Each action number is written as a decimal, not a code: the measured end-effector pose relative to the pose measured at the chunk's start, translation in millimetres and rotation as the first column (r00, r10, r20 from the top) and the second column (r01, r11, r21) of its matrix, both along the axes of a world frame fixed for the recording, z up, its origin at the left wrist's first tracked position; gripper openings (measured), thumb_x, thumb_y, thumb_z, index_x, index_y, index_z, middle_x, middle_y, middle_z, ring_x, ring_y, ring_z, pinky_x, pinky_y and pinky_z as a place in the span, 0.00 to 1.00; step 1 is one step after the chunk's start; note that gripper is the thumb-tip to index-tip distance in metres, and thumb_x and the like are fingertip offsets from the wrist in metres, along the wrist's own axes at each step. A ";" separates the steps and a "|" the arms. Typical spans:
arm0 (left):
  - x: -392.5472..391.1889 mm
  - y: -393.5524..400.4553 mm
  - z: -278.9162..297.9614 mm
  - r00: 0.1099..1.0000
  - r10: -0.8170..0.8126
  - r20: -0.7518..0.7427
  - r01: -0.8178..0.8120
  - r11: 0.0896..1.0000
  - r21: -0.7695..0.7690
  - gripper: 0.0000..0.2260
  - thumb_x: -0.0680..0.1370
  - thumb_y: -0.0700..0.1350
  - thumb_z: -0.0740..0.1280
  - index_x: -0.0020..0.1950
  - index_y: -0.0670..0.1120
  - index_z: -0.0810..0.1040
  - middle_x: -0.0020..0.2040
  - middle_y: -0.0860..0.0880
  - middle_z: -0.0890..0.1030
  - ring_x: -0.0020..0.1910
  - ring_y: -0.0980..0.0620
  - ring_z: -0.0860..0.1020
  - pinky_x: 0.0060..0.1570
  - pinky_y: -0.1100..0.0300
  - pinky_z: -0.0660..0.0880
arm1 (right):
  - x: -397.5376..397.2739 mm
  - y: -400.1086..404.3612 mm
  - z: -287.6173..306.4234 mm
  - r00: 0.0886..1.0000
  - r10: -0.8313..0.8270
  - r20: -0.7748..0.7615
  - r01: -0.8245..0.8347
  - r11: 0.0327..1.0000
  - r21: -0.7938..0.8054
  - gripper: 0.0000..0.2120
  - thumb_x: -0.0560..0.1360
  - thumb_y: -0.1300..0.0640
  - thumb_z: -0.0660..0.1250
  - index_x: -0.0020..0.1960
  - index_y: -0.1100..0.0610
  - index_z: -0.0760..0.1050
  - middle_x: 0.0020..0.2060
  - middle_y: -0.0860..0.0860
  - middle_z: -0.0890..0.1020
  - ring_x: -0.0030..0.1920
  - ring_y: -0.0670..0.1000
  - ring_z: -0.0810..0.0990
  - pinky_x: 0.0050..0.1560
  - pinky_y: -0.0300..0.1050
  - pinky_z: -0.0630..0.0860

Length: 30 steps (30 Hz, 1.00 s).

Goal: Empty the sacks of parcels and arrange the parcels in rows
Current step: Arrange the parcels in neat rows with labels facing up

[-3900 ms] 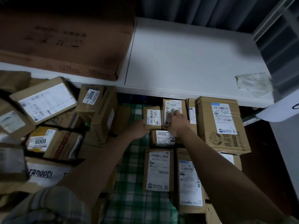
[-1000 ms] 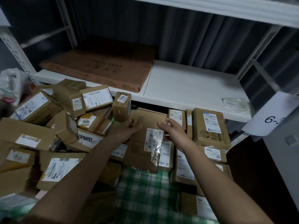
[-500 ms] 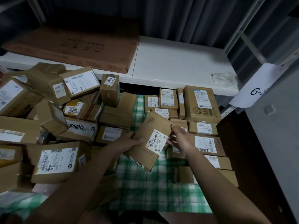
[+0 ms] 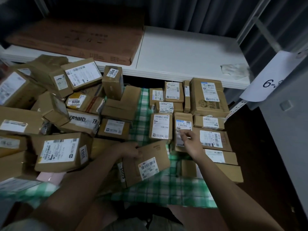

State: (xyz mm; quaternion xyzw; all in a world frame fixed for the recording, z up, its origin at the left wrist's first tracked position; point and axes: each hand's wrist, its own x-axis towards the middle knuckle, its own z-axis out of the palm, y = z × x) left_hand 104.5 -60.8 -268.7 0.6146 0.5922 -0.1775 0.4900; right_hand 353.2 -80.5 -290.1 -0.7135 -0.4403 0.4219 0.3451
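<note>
A flat cardboard parcel (image 4: 146,164) with a white barcode label lies on the green checked cloth (image 4: 166,189) in the middle. My left hand (image 4: 130,150) grips its far left edge. My right hand (image 4: 189,139) is off that parcel, with loosely curled fingers at the label of a narrow upright parcel (image 4: 183,129) in the rows on the right. Those rows of labelled parcels (image 4: 208,97) run from under the shelf towards me. A jumbled heap of parcels (image 4: 58,114) fills the left side.
A white shelf board (image 4: 183,55) hangs over the far end of the rows, with a large flat brown carton (image 4: 80,40) on it. A paper tag reading 6-3 (image 4: 275,80) hangs on the rack post at right. Dark floor lies right of the rows.
The flat parcel has come down from the heap to the cloth near me. My right hand has let go of it and moved up to the narrow parcel in the rows.
</note>
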 end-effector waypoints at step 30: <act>46.2 -80.0 -110.7 0.603 0.797 0.039 -0.786 0.602 -0.142 0.17 0.85 0.44 0.53 0.72 0.38 0.64 0.52 0.42 0.76 0.44 0.46 0.75 0.41 0.57 0.70 | 52.8 -16.7 -48.2 0.636 0.505 0.583 -0.567 0.819 -0.089 0.15 0.76 0.63 0.63 0.60 0.53 0.80 0.59 0.51 0.76 0.63 0.57 0.70 0.58 0.40 0.63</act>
